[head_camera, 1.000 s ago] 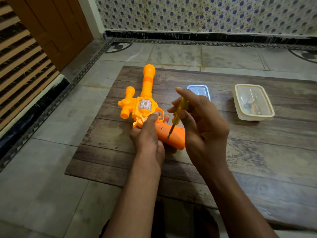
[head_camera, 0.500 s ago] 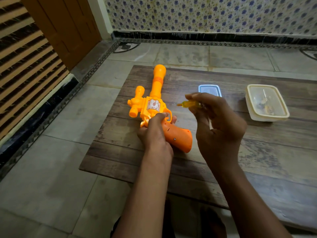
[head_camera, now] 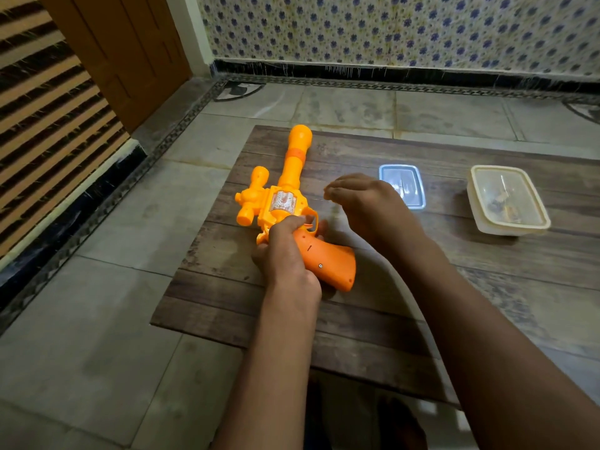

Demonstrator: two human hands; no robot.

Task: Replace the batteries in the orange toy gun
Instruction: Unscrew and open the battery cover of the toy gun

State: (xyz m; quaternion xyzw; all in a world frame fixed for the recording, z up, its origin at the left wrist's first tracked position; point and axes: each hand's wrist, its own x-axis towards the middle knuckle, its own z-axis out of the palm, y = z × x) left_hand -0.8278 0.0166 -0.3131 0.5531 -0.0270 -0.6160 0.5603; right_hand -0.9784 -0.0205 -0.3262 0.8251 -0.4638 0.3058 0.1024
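toy gun: our orange toy gun (head_camera: 293,203) lies flat on the wooden bench (head_camera: 373,306), left part of the board, barrel pointing away from us toward the wall, grip toward us and angled right.
grip: darker orange than the body, one small screw head visible on its face, lower half.
left hand: our left hand (head_camera: 285,254) grips the gun where the grip meets the body, thumb up over the trigger guard, fingertips showing on the far side of the guard. Wrapped round the plastic, holding it down on the bench.
right hand: our right hand (head_camera: 367,206) hovers over the bench just right of the gun body, not touching the gun. Fingers bent inward and bunched at the tips; we can't tell whether anything is pinched in them, the tips hide it.
blue lid: small rectangular lid (head_camera: 406,186) flat on the bench, behind the right hand and partly covered by it.
container: clear tub with a cream rim (head_camera: 508,199) further right on the bench, well apart from the gun, a few small bits inside, too small to identify.
surroundings: bench sits low on a tiled floor (head_camera: 97,319); patterned wall (head_camera: 389,27) at the back, brown door (head_camera: 123,50) at the left.
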